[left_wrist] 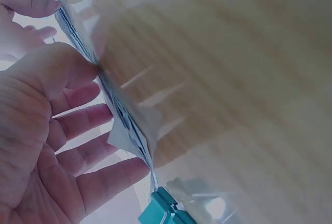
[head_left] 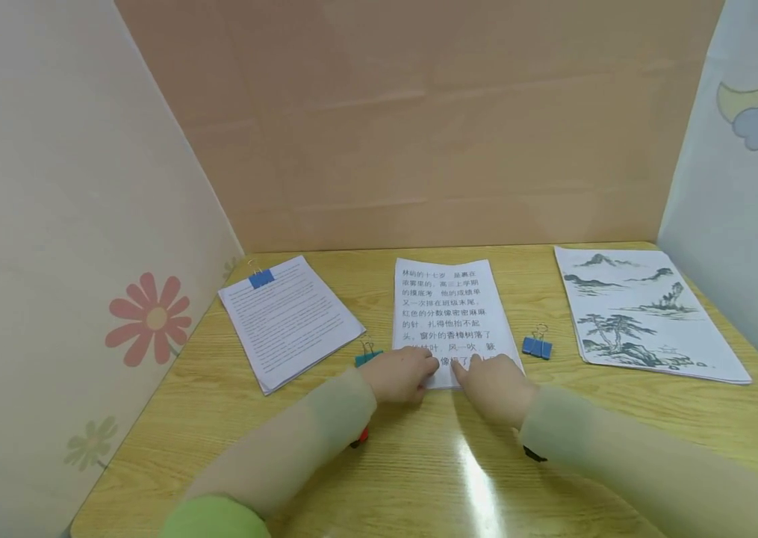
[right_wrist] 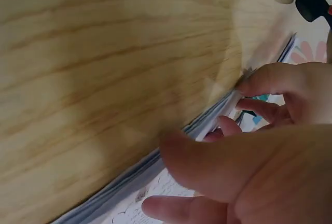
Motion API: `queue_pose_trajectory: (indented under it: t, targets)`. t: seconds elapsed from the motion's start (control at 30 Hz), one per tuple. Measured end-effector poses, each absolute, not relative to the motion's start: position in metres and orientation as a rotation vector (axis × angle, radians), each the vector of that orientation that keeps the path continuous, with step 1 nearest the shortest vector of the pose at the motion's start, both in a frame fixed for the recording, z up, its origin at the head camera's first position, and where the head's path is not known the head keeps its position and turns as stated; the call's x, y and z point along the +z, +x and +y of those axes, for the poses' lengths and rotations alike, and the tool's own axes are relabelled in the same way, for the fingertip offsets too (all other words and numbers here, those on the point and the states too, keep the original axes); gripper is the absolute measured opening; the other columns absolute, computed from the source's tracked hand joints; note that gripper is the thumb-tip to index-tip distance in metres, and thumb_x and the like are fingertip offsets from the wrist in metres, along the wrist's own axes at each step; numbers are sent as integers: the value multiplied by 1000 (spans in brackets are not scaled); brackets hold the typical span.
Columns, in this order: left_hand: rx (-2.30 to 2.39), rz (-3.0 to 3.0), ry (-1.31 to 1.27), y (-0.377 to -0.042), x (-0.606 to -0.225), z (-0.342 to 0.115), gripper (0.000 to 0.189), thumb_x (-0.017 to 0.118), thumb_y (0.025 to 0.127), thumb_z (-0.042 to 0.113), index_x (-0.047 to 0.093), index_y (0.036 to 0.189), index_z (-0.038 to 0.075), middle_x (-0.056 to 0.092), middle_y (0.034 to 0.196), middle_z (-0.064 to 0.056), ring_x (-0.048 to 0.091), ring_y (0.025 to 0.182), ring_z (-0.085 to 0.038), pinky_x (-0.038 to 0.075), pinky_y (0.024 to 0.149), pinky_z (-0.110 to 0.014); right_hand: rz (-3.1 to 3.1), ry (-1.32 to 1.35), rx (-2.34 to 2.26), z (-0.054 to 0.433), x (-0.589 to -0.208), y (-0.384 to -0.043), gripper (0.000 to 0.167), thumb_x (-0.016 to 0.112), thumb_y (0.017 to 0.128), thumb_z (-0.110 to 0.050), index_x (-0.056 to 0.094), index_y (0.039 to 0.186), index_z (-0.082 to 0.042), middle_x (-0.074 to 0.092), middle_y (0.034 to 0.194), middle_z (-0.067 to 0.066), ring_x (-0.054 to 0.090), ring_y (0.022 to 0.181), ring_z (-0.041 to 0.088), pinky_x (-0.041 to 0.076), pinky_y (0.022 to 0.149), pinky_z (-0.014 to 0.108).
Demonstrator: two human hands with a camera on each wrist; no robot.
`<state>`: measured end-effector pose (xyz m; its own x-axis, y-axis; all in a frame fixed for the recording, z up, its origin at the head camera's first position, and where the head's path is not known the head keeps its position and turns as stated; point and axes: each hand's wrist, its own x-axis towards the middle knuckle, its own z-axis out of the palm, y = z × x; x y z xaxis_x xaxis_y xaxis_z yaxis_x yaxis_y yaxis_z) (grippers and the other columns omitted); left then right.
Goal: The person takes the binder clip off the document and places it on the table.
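A stack of paper with large printed Chinese characters [head_left: 446, 314] lies at the middle of the table. Over its near left corner is my left hand [head_left: 402, 373]; in the left wrist view, its thumb and extended fingers [left_wrist: 85, 115] touch the stack's layered edge. At the near right part, my right hand [head_left: 496, 385] has its thumb [right_wrist: 179, 156] against the edge and a finger over the printed page. The sheet edges look slightly uneven. A teal binder clip [head_left: 369, 359] lies just left of the stack, partly hidden by my left hand. To the right sits a blue binder clip [head_left: 537, 347].
On the left lies a typed paper stack [head_left: 291, 321] with another blue clip [head_left: 261, 279] on its top edge. A stack with an ink landscape [head_left: 647, 314] lies on the right. A brown panel [head_left: 419, 149] stands behind the table, with pale walls at both sides.
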<state>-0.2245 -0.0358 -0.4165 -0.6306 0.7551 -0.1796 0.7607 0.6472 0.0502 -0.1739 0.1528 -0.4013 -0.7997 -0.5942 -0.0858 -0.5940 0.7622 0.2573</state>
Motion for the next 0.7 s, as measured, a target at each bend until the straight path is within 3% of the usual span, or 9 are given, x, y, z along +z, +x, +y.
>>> queue_pose_trajectory:
  t: [0.27,0.47,0.7]
  targets:
    - [-38,2681,1208,-240,-415,-24,19,69,87,20,59,102,17,52,90,8,49,79,-8,42,72,-20,-3084,896,-391,155,-407,-187,45,57,94,-7,51,138,-6,59,112,35,63,67,43,54,61,48]
    - [-34,2688,1173,-250,-413,-16,19,70,85,18,57,98,17,52,89,7,50,78,-9,42,70,-21,-3125,864,-355,158,-409,-199,47,57,94,-7,48,140,-5,60,108,36,64,72,44,53,65,50]
    - [19,2686,1126,-263,-415,-10,20,69,87,18,58,103,16,54,92,7,52,81,-8,43,74,-21,-3164,846,-276,163,-410,-214,44,51,100,-18,46,142,-5,60,109,36,64,86,49,53,71,54]
